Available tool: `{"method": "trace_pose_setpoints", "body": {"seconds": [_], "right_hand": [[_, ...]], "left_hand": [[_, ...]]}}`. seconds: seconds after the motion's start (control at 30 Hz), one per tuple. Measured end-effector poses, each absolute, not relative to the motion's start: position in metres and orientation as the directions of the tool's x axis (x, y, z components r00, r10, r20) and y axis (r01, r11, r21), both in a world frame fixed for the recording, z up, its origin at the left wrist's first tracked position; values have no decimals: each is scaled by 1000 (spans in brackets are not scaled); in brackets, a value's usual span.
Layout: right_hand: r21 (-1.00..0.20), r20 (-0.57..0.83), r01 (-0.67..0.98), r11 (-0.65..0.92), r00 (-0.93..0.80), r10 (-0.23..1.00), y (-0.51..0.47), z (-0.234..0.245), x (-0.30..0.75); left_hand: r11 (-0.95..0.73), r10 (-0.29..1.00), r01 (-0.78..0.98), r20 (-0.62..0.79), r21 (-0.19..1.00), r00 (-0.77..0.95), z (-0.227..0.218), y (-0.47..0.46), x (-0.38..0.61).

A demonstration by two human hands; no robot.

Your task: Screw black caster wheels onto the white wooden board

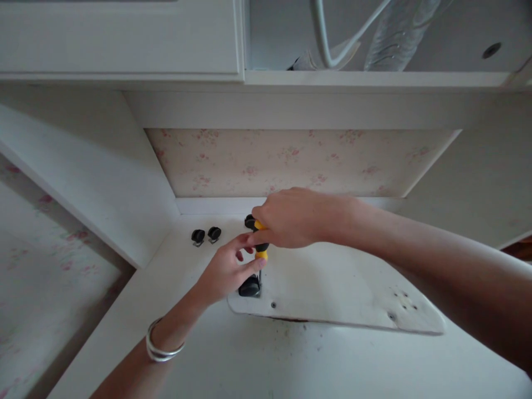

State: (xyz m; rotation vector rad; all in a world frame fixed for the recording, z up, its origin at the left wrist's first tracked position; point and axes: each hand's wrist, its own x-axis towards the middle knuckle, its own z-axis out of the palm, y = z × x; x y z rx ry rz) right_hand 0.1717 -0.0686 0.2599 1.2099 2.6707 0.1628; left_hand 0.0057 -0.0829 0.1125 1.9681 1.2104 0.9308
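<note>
My right hand (291, 219) is wrapped round the top of a yellow and black screwdriver (261, 254). Lower on the same handle, the thumb and fingers of my left hand (226, 269) pinch it near the shaft. The screwdriver stands upright, its tip down at the metal plate of a black caster wheel (249, 286). That caster sits at the near left corner of a white board (332, 288) with rounded corners. Another black caster (250, 221) shows behind my hands at the board's far left, partly hidden.
Two loose black casters, one (198, 237) beside the other (214, 233), lie to the left on the white surface (199, 354). Screw holes (405, 301) mark the board's right end. Overhead is a shelf (374, 79) with a white cable (326, 47) and a clear plastic bottle (399, 39).
</note>
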Motion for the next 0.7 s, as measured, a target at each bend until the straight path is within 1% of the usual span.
{"method": "trace_pose_setpoints", "body": {"seconds": [0.07,0.1,0.17,0.23,0.3,0.37,0.43,0.5,0.57,0.63,0.7], "right_hand": [[208,-110,749,629,-621,776,-70,260,171],[192,-112,748,635,-626,772,-71,260,170],[132,-154,731,669,-652,742,-73,263,171],[109,-203,712,693,-667,717,-74,265,171],[146,-211,712,686,-655,725,-73,265,171],[187,-177,726,662,-638,749,-72,264,172],[163,-156,724,670,-652,742,-71,263,173],[93,-185,705,703,-682,708,-71,262,175],[61,-212,696,716,-691,690,-72,262,178],[108,-208,710,696,-668,714,-72,261,179],[165,-155,722,671,-653,741,-72,260,179]], "left_hand": [[-341,937,523,235,782,259,112,-83,7],[-328,943,539,231,776,242,112,-83,7],[-328,940,521,218,788,262,113,-83,7],[-354,920,465,213,812,330,113,-83,7],[-361,911,447,208,819,355,113,-82,7],[-341,930,490,209,802,304,112,-83,8],[-308,948,528,206,791,244,111,-83,8],[-305,943,484,191,820,271,110,-82,8],[-308,921,379,172,873,351,111,-81,7],[-311,907,330,175,891,382,111,-81,8],[-326,919,386,195,863,342,112,-81,9]]}}
